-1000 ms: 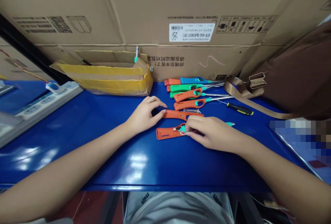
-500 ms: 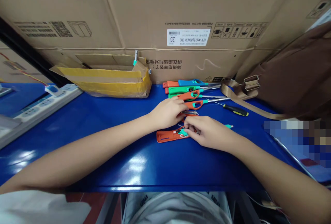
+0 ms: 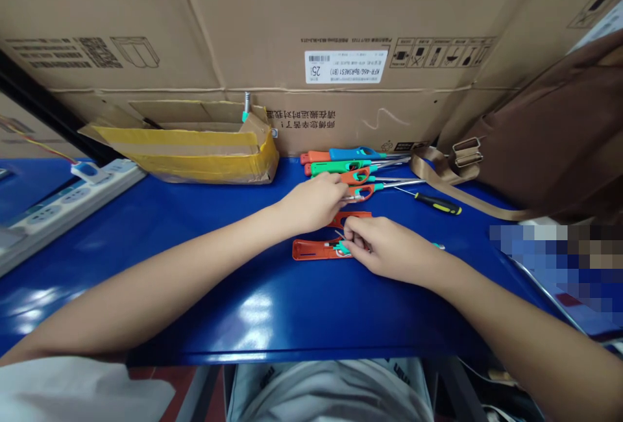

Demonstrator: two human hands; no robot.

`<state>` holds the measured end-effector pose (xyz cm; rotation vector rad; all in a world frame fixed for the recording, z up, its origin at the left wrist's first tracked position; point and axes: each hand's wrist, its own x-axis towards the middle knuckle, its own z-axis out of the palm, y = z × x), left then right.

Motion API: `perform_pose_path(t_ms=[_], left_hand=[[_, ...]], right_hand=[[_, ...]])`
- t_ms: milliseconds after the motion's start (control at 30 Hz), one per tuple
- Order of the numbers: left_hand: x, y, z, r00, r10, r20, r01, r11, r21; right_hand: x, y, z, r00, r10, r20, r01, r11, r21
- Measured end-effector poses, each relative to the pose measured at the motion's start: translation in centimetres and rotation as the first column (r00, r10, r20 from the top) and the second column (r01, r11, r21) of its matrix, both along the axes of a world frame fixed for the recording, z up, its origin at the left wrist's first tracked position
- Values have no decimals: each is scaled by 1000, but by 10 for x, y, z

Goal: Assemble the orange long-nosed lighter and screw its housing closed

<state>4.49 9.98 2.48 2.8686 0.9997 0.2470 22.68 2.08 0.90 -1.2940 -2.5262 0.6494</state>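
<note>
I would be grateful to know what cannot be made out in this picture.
Head view: middle of the nearer orange lighter half-shell, covered by the right hand.
Head view: handle ends of two orange lighters, behind the left hand.
Head view: most contents of the yellow-taped carton, hidden by its wall.

L grip [image 3: 318,201] moved up from orange shell [image 3: 359,215] end, now holds sm. shiny part [image 3: 353,199].
</note>
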Motion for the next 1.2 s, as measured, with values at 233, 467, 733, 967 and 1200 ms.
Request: perform_pose_path(t_ms=[233,467,733,967,1200], left_hand=[[-53,-48,7,885,183,428,-22,935,-355],[-73,-81,-17,740,430,517,53,729,-683],[-73,-74,-22,669,517,533,54,682,-729],[-72,-77,-20,674,488,555,19,739,-674],[-74,-75,-21,673,483,560,-12,764,-645]], right_hand=[[-7,0,8,978,-141,-152,129,988,-90],[-10,-2,10,868,-401,-291,169,792,-587],[-11,-2,11,810,-441,-386,129,777,-617],[-13,-2,9,770,-490,-409,119,740,-662],[-12,-1,3,752,-494,-436,129,759,-638]])
